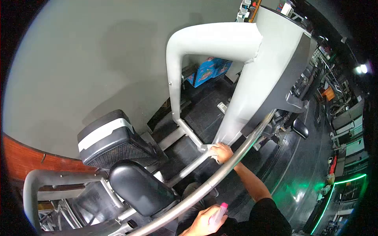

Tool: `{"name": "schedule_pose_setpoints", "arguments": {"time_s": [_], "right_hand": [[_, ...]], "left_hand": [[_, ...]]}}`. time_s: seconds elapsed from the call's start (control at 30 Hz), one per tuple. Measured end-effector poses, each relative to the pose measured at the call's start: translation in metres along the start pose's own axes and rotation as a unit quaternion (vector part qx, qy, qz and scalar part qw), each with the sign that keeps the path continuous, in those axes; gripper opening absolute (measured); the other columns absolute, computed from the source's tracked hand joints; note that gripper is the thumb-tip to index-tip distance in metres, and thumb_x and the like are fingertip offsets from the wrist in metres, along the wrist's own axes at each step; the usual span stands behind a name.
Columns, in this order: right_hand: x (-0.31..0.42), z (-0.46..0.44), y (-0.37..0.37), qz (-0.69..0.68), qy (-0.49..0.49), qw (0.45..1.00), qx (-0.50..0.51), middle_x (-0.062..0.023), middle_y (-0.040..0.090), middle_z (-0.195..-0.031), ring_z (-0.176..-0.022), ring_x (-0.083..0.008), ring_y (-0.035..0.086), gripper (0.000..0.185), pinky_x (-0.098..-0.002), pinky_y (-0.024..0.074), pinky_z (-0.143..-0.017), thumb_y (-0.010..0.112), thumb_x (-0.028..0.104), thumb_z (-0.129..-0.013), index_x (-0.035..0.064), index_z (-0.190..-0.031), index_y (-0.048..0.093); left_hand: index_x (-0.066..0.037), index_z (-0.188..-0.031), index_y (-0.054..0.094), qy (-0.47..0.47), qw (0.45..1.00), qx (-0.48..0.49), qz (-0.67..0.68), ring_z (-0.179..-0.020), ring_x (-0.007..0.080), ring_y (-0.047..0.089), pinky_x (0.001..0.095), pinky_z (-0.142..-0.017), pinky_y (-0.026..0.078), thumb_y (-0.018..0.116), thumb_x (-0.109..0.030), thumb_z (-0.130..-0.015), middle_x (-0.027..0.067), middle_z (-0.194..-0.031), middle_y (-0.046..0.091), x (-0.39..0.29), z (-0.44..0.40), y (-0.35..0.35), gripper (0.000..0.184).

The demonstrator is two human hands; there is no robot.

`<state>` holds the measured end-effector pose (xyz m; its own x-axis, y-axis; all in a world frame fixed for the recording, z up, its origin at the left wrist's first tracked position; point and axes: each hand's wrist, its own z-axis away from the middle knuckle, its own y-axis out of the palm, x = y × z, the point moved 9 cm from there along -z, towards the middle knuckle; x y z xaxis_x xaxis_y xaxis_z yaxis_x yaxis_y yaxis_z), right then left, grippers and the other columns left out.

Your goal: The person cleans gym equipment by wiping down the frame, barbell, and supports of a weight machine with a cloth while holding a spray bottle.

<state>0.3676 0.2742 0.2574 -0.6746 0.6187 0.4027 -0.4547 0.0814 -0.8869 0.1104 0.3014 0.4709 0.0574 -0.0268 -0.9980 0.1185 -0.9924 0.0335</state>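
Dark flooring (202, 117) underlies a white metal column (263, 59); at its foot your right hand (223, 152) grips soft-looking whitish cloth (215, 158); your left hand (201, 221) clasps a pink-capped plastic bottle (216, 218), probably light, best held mid-body.

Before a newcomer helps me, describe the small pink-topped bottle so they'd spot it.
Follow the long curved grey metal bar down the picture. Below it, near the bottom edge, the bare left hand grips the bottle. Its bright pink top sets it apart from the black fabric sleeve nearby.
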Motion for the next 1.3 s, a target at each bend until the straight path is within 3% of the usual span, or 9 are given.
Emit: {"name": "schedule_pose_setpoints", "arguments": {"time_s": [0.1, 0.23, 0.57, 0.67, 0.8, 0.97, 1.13, 1.17, 1.3], "right_hand": [[0.067, 0.037, -0.099, 0.14, -0.243, 0.921, -0.269, -0.0184, 0.058, -0.113, -0.115, -0.0364, 0.05, 0.025, -0.0476, 0.0398, -0.099, 0.063, 0.01, -0.072, 0.0054, -0.096, 0.063], [0.041, 0.046, -0.133, 0.166, -0.181, 0.897, -0.368, -0.0169, 0.058, -0.116, -0.112, -0.0339, 0.053, 0.015, -0.0467, 0.0408, -0.098, 0.061, 0.01, -0.076, 0.0009, -0.087, 0.064], [-0.023, 0.0, 0.024, 0.156, -0.106, 0.946, -0.262, -0.011, 0.058, -0.119, -0.109, -0.027, 0.057, 0.017, -0.0375, 0.0442, -0.095, 0.058, 0.01, -0.078, 0.0061, -0.091, 0.069], [-0.083, -0.003, 0.108, -0.254, 0.119, 0.956, 0.082, -0.0127, 0.058, -0.117, -0.108, -0.0304, 0.057, 0.036, -0.0356, 0.0474, -0.09, 0.053, 0.001, -0.07, 0.0131, -0.099, 0.07], [-0.011, 0.026, 0.022, -0.181, -0.037, 0.981, -0.056, -0.0127, 0.058, -0.108, -0.107, -0.0309, 0.056, 0.038, -0.0372, 0.0445, -0.095, 0.06, 0.001, -0.068, 0.0119, -0.103, 0.067], [0.024, 0.079, -0.1, 0.009, -0.142, 0.876, -0.461, -0.0107, 0.061, -0.111, -0.107, -0.0337, 0.057, 0.031, -0.0446, 0.0448, -0.094, 0.069, 0.016, -0.076, 0.0134, -0.106, 0.065], [-0.099, 0.022, -0.001, -0.182, 0.021, 0.934, -0.306, -0.0075, 0.06, -0.096, -0.095, -0.0285, 0.055, 0.007, -0.0475, 0.0412, -0.091, 0.067, 0.019, -0.067, 0.0163, -0.074, 0.067], [-0.082, 0.022, -0.004, -0.003, -0.028, 0.927, -0.375, -0.0073, 0.06, -0.093, -0.095, -0.0285, 0.055, 0.007, -0.0457, 0.0406, -0.091, 0.067, 0.02, -0.069, 0.0186, -0.076, 0.068], [-0.065, 0.033, 0.0, -0.16, -0.036, 0.922, -0.351, -0.0131, 0.061, -0.101, -0.097, -0.0324, 0.055, 0.022, -0.0389, 0.0438, -0.088, 0.066, 0.015, -0.074, 0.0083, -0.095, 0.065]], "left_hand": [[-0.002, -0.094, 0.06, -0.004, 1.0, -0.006, -0.006, -0.076, 0.0221, 0.066, 0.0308, -0.068, 0.052, 0.071, -0.003, -0.074, 0.0097, -0.086, 0.065, 0.001, -0.007, 0.004, 0.023], [-0.002, -0.094, 0.06, -0.008, 1.0, 0.002, 0.01, -0.075, 0.0208, 0.066, 0.0302, -0.067, 0.052, 0.071, -0.002, -0.074, 0.009, -0.085, 0.064, 0.005, -0.017, 0.01, 0.023], [-0.002, -0.093, 0.061, -0.012, 0.999, -0.028, -0.025, -0.074, 0.0192, 0.065, 0.0299, -0.068, 0.051, 0.071, -0.004, -0.076, 0.0093, -0.083, 0.064, 0.004, -0.019, -0.001, 0.02], [-0.001, -0.093, 0.06, -0.021, 0.998, -0.049, -0.014, -0.074, 0.0183, 0.065, 0.0302, -0.068, 0.051, 0.07, -0.004, -0.077, 0.0092, -0.083, 0.065, 0.011, -0.016, -0.004, 0.019], [-0.001, -0.095, 0.059, -0.032, 0.998, -0.046, 0.004, -0.075, 0.0177, 0.065, 0.0294, -0.068, 0.052, 0.07, -0.003, -0.077, 0.0094, -0.084, 0.064, 0.013, -0.021, -0.002, 0.021], [-0.001, -0.096, 0.06, -0.005, 0.999, -0.035, -0.016, -0.073, 0.0164, 0.064, 0.0287, -0.067, 0.051, 0.07, -0.003, -0.076, 0.0093, -0.084, 0.064, 0.011, -0.032, 0.006, 0.022], [-0.001, -0.093, 0.059, -0.034, 0.999, -0.017, -0.025, -0.069, 0.0178, 0.063, 0.0299, -0.063, 0.049, 0.07, -0.002, -0.075, 0.0092, -0.083, 0.064, 0.014, -0.041, 0.014, 0.021], [-0.001, -0.093, 0.059, -0.035, 0.999, -0.008, -0.025, -0.069, 0.0178, 0.063, 0.0299, -0.063, 0.049, 0.07, -0.002, -0.075, 0.0092, -0.083, 0.064, 0.012, -0.041, 0.015, 0.021], [-0.001, -0.094, 0.06, -0.053, 0.997, 0.021, -0.053, -0.07, 0.0153, 0.062, 0.028, -0.064, 0.049, 0.069, -0.004, -0.077, 0.0078, -0.081, 0.063, 0.011, -0.036, 0.021, 0.02]]}}
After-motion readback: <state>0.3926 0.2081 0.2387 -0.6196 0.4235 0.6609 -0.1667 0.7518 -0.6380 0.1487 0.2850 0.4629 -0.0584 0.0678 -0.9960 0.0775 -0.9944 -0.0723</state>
